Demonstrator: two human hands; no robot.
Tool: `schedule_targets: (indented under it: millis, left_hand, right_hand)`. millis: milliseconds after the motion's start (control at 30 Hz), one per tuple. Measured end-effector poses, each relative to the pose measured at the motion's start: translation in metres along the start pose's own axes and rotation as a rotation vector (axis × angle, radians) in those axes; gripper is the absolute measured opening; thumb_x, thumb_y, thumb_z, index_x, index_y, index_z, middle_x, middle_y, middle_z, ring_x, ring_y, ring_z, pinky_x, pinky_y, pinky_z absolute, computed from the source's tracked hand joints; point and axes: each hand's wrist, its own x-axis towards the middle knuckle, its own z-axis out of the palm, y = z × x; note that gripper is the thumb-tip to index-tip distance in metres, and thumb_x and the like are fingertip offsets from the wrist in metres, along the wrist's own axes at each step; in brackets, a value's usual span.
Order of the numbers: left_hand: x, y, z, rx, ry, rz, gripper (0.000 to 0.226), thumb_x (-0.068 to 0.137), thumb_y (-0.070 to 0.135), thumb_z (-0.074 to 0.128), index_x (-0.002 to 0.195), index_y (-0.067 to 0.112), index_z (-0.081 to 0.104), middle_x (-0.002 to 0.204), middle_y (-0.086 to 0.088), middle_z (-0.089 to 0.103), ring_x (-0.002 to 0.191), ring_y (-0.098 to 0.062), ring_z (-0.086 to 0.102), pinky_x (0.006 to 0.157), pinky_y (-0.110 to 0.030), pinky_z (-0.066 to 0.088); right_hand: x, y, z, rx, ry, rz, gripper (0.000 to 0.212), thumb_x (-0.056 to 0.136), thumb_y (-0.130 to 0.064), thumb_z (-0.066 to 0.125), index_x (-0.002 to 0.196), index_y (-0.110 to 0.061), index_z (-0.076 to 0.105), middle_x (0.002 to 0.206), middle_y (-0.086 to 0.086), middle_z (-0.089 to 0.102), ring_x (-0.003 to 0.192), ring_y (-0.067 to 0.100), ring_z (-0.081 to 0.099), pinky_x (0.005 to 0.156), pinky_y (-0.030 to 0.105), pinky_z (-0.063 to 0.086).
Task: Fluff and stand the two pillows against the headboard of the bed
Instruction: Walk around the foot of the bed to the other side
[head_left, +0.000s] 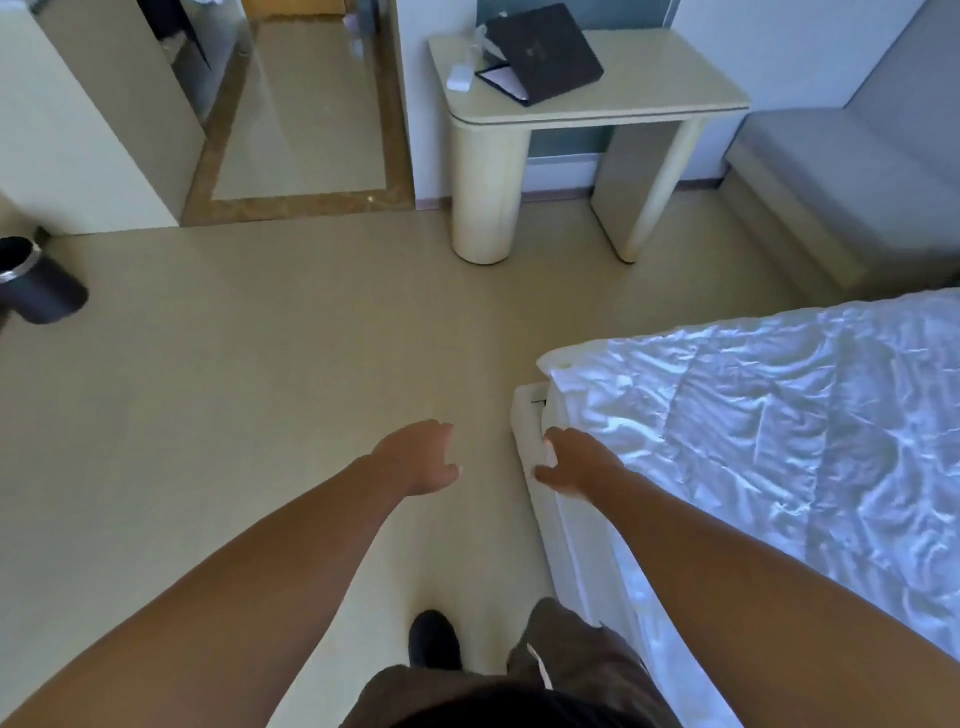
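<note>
The bed (769, 426) fills the right side, covered by a rumpled white duvet, with its near corner in the middle of the view. No pillow and no headboard are in sight. My left hand (421, 460) hangs over the bare floor, fingers loosely apart, holding nothing. My right hand (569, 462) hovers beside the bed's corner at the mattress edge, fingers spread and empty. Both arms reach forward from the bottom of the frame.
A cream desk (587, 104) stands against the far wall with a dark folder (545, 52) on it. A grey upholstered bench (841, 171) sits at the right. A dark bin (39, 283) is at the left edge. Beige floor (260, 364) stretches between them.
</note>
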Motion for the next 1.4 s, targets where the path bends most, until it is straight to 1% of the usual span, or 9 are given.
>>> schedule_targets:
  millis: [200,333,467,667,900,1067,1167,1300,1400]
  left_hand:
    - [0.130,-0.002,-0.082,0.079,-0.019,0.143,0.059,0.095,0.042,0.056,0.144,0.013,0.043,0.143,-0.007,0.048,0.133,-0.025,0.045,0.107,-0.038,0.040]
    - [0.232,0.006,-0.135,0.146,-0.034,0.204,0.059,0.096,0.041,0.055,0.145,0.013,0.041,0.141,-0.005,0.048,0.129,-0.023,0.048,0.102,-0.036,0.042]
    - [0.331,0.024,-0.194,0.181,-0.063,0.240,0.061,0.093,0.041,0.059,0.145,0.013,0.042,0.142,-0.006,0.049,0.132,-0.024,0.047,0.106,-0.036,0.041]
    - [0.444,0.067,-0.270,0.245,-0.106,0.330,0.061,0.093,0.044,0.059,0.145,0.016,0.043,0.147,-0.003,0.046,0.135,-0.022,0.045,0.107,-0.032,0.039]
    - [0.594,0.153,-0.355,0.297,-0.156,0.496,0.061,0.097,0.041,0.054,0.150,0.016,0.036,0.151,-0.005,0.044,0.134,-0.027,0.046,0.107,-0.036,0.040]
    - [0.711,0.216,-0.406,0.398,-0.209,0.610,0.052,0.095,0.036,0.057,0.137,0.008,0.046,0.142,-0.009,0.046,0.131,-0.027,0.046,0.103,-0.034,0.040]
    - [0.768,0.261,-0.442,0.519,-0.232,0.706,0.052,0.094,0.042,0.058,0.134,0.010,0.048,0.138,-0.007,0.049,0.128,-0.026,0.048,0.097,-0.033,0.042]
    - [0.828,0.331,-0.483,0.595,-0.245,0.825,0.069,0.093,0.049,0.055,0.150,0.018,0.032,0.151,-0.004,0.042,0.136,-0.026,0.044,0.105,-0.038,0.042]
    - [0.864,0.387,-0.496,0.655,-0.234,0.928,0.065,0.093,0.048,0.057,0.145,0.015,0.039,0.149,-0.006,0.045,0.135,-0.027,0.046,0.101,-0.035,0.041]
  right_hand:
    - [0.097,0.016,-0.061,0.060,0.010,0.102,0.058,0.096,-0.041,0.054,0.146,-0.016,0.041,0.137,0.008,0.052,0.125,0.025,0.054,0.095,0.035,0.047]
    - [0.187,0.040,-0.112,0.123,0.063,0.151,0.053,0.094,-0.039,0.054,0.141,-0.015,0.045,0.136,0.008,0.052,0.122,0.026,0.055,0.094,0.037,0.048]
    - [0.272,0.069,-0.171,0.235,0.077,0.209,0.052,0.093,-0.039,0.057,0.138,-0.015,0.046,0.139,0.008,0.050,0.127,0.028,0.052,0.102,0.039,0.046]
    - [0.339,0.115,-0.245,0.320,0.071,0.325,0.054,0.090,-0.038,0.058,0.138,-0.016,0.046,0.139,0.009,0.050,0.127,0.030,0.052,0.103,0.040,0.046]
    - [0.417,0.206,-0.331,0.423,0.157,0.528,0.056,0.089,-0.040,0.059,0.136,-0.011,0.050,0.136,0.014,0.056,0.125,0.032,0.054,0.101,0.039,0.048]
    - [0.472,0.256,-0.387,0.554,0.219,0.688,0.055,0.092,-0.038,0.058,0.138,-0.010,0.049,0.136,0.013,0.056,0.124,0.030,0.055,0.098,0.035,0.049]
    - [0.494,0.281,-0.424,0.622,0.232,0.777,0.056,0.092,-0.040,0.057,0.139,-0.011,0.048,0.138,0.013,0.054,0.125,0.030,0.054,0.099,0.035,0.049]
    - [0.511,0.323,-0.473,0.679,0.302,0.873,0.053,0.091,-0.038,0.056,0.136,-0.010,0.050,0.136,0.014,0.056,0.123,0.031,0.055,0.098,0.036,0.049]
    - [0.515,0.361,-0.499,0.702,0.348,0.943,0.053,0.092,-0.038,0.057,0.136,-0.009,0.051,0.135,0.013,0.055,0.123,0.031,0.054,0.098,0.036,0.049]
